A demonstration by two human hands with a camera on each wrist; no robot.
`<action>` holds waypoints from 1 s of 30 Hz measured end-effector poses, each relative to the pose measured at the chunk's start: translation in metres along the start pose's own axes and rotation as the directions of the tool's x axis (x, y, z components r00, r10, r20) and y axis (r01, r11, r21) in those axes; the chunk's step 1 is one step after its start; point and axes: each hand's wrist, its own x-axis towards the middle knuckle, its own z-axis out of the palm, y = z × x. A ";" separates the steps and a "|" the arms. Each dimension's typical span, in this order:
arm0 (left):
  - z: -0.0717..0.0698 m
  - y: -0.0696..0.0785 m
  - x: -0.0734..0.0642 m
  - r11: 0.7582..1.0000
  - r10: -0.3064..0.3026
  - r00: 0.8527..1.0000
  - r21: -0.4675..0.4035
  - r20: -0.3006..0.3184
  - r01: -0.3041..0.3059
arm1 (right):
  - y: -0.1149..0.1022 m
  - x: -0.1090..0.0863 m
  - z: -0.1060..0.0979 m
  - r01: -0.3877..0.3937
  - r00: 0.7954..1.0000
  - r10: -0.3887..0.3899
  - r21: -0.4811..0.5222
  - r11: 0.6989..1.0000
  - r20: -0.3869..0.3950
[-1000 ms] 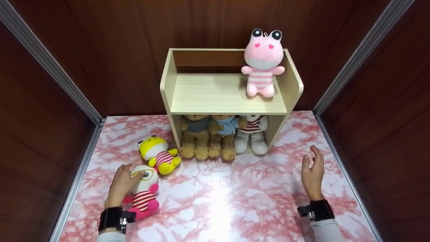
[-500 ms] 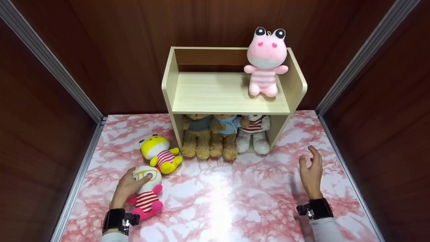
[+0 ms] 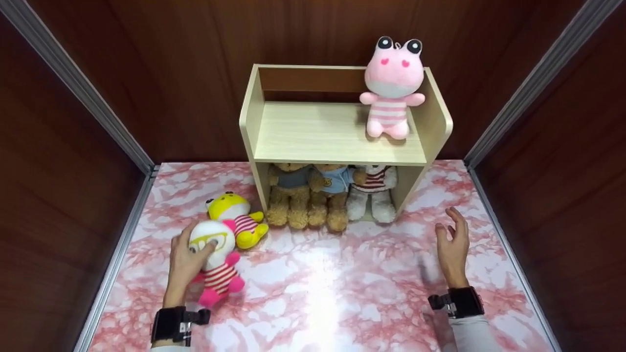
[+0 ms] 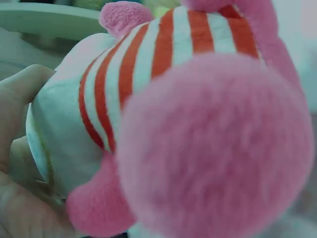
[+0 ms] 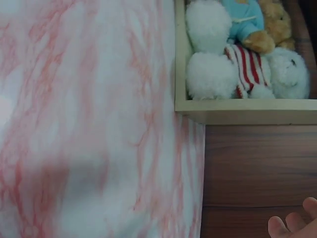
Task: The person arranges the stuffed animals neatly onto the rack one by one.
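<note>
At the left of my head view, the left hand (image 3: 182, 259) grasps a white-headed plush doll (image 3: 220, 277) by the head, the thumb lying across its yellow-rimmed glasses. I have the doll tilted, its pink feet directed toward the front edge of the tabletop (image 3: 362, 274), in the part nearer the left edge than the right; whether the feet touch the surface I cannot tell. My left-wrist view gives the same grasp from the foot end: one pink foot large and blurred in front, the red-and-white striped body behind it, fingers against the white head. Just behind the doll, and partly covered by it, a yellow frog plush (image 3: 243, 225) lies beside the left front corner of a pale wooden shelf unit (image 3: 313, 132), which stands by the back edge of the tabletop. At the right end of its upper board a pink frog plush (image 3: 391, 93) is set upright. Its lower compartment holds, from left to right, a brown bear in a grey top (image 3: 288, 200), a brown bear in a blue top (image 3: 332, 183) and a white bear (image 3: 374, 183) in stripes; the upper board hides most of their heads. I have the right hand (image 3: 452, 249) released, fingers loosely bent, near the right edge of the tabletop, well apart from the left; its fingertips enter the lower right corner of my right-wrist view.
</note>
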 end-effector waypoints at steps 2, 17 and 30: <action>0.000 0.012 0.001 0.998 0.055 0.997 -0.019 -0.055 -0.056 | -0.014 -0.003 0.001 0.003 1.000 -0.003 0.032 0.999 -0.002; 0.023 0.072 -0.002 0.940 0.254 0.937 -0.169 -0.242 -0.298 | -0.056 -0.021 0.020 0.098 0.993 -0.108 0.186 0.978 0.040; 0.066 0.119 -0.008 0.887 0.339 0.921 -0.263 -0.190 -0.380 | -0.064 -0.040 0.062 0.131 0.975 -0.168 0.238 0.962 0.144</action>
